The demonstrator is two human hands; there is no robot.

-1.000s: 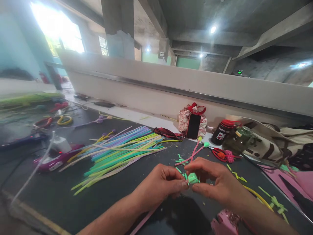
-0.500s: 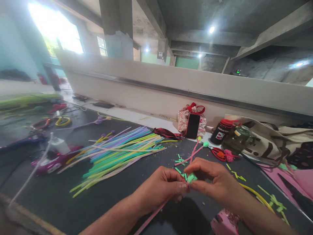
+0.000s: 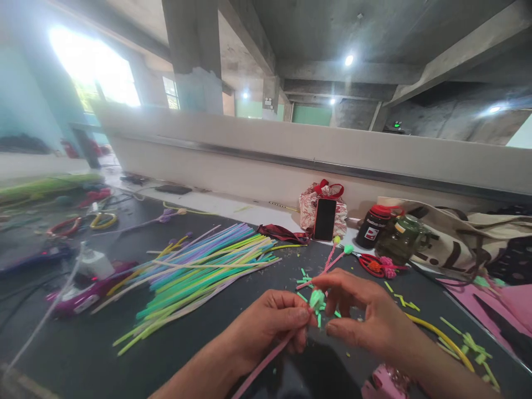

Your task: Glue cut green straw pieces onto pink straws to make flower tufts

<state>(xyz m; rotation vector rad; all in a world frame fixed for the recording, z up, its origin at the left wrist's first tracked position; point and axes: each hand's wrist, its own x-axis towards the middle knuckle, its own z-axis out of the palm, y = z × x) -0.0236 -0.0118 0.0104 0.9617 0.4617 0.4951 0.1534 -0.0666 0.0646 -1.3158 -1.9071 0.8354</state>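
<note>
My left hand (image 3: 286,316) pinches a pink pipe-cleaner stem (image 3: 264,363) just below its green fuzzy bud (image 3: 317,300). The stem's tail runs down toward the bottom edge. Around the bud's right side my right hand (image 3: 357,310) is curved, thumb and fingers apart. Its index fingertip is close above the bud; I cannot tell if it touches. Short green pipe-cleaner pieces (image 3: 305,275) lie on the dark table just beyond. Two finished-looking pink stems, one with a yellow tip (image 3: 336,240) and one with a green bud (image 3: 348,249), lie behind my hands.
Many coloured pipe cleaners (image 3: 199,271) spread to the left. A purple device (image 3: 89,291) sits farther left. A phone (image 3: 325,219) leans on a patterned bag (image 3: 307,206). A black bottle (image 3: 372,226), a green jug (image 3: 401,241) and red-handled pliers (image 3: 369,265) stand or lie at right.
My right thumb and fingers have come away from the green bud and spread apart. The bud now shows fuller and more upright, while my left hand still pinches the stem.
</note>
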